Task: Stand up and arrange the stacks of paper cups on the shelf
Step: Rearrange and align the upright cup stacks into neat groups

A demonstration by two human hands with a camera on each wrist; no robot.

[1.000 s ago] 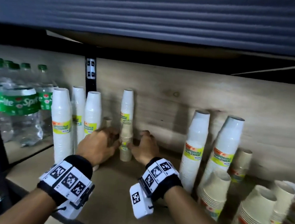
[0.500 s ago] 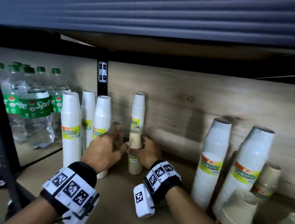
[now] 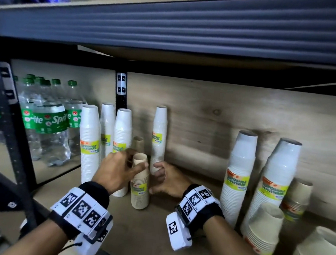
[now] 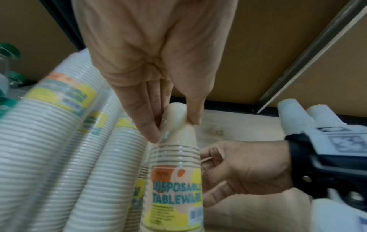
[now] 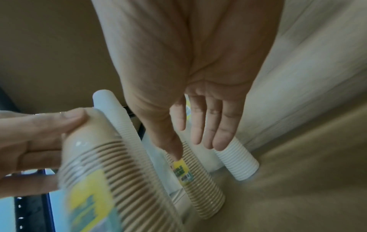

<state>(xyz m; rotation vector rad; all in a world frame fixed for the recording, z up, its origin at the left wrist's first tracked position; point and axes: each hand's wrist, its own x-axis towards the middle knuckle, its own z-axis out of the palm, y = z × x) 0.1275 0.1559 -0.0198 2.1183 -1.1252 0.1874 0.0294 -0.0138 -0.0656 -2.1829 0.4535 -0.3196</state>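
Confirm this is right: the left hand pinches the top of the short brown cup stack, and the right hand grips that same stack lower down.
Wrong in one respect: the right hand grips nothing. The right wrist view shows its fingers straight and apart from the short brown cup stack. The left hand does pinch that stack's top, as the left wrist view shows.

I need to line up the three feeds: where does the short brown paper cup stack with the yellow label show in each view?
Head: short brown paper cup stack at centre, upright on the shelf board, between both hands.
Left wrist: bottom centre, left hand pinching its top.
Right wrist: lower left, blurred.
Shared landmark: the tall slim white cup stack behind it.
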